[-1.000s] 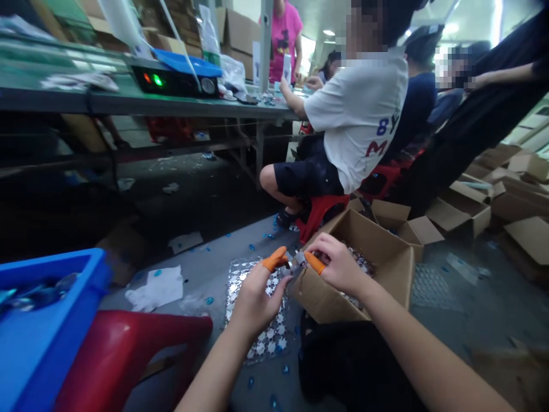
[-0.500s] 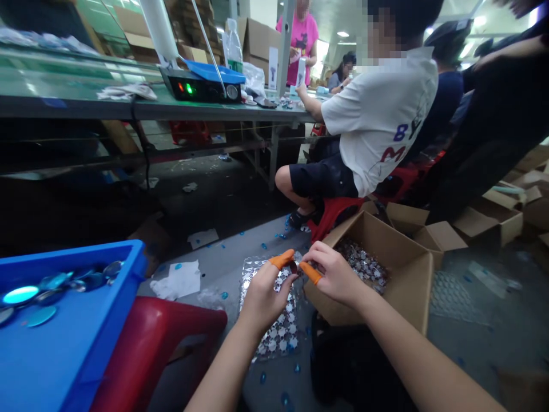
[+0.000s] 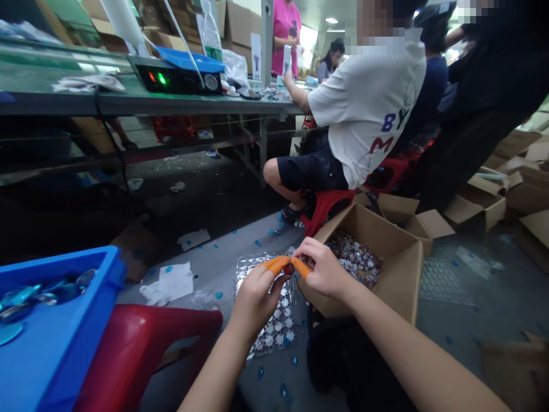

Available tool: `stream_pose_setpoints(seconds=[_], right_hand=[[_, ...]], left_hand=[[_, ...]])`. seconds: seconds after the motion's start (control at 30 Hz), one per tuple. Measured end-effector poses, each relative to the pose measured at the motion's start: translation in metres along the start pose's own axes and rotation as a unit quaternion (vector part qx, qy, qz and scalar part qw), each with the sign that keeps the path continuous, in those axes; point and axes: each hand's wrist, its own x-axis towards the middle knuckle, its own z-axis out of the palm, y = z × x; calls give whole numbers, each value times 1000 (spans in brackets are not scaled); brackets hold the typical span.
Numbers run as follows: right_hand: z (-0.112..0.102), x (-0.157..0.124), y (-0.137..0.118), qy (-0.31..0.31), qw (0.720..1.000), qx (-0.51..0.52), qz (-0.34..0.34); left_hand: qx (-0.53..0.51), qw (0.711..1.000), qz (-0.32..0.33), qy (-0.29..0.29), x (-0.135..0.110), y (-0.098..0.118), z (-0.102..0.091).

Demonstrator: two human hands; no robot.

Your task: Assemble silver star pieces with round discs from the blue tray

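My left hand (image 3: 256, 294), with orange finger cots, pinches a small dark, reddish round part (image 3: 289, 268). Close against it, my right hand (image 3: 325, 269) has its fingers closed at the same part; an orange cot covers one of them. My fingertips hide much of the piece. Below the hands lies a clear plastic blister tray (image 3: 274, 329) with rows of small silvery pieces. Just right of my right hand, an open cardboard box (image 3: 401, 274) contains a heap of small shiny metal pieces (image 3: 355, 260).
At the left, a blue bin (image 3: 55, 355) with shiny blue discs (image 3: 32, 297) stands by a red stool (image 3: 146, 335). Blue film bits and paper (image 3: 171, 281) litter the floor. A seated person in a white shirt (image 3: 373, 103) is ahead, beside a long workbench (image 3: 180, 103).
My view has turned slightly, shifting the scene leftward. My two hands have come closer together, right fingertips now meeting the left ones at the small part.
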Motion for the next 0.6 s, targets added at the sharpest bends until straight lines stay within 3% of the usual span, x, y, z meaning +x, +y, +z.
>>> stream_pose_setpoints(seconds=[0.2, 0.37, 0.6], right_hand=[[6, 3, 8, -9, 993, 43, 109], [6, 7, 20, -44, 961, 133, 238], [9, 7, 18, -18, 949, 218, 229]], left_hand=[[-25, 999, 13, -28, -3, -4, 3], [-58, 994, -17, -87, -4, 3, 1], [-114, 980, -161, -13, 4, 10, 5]])
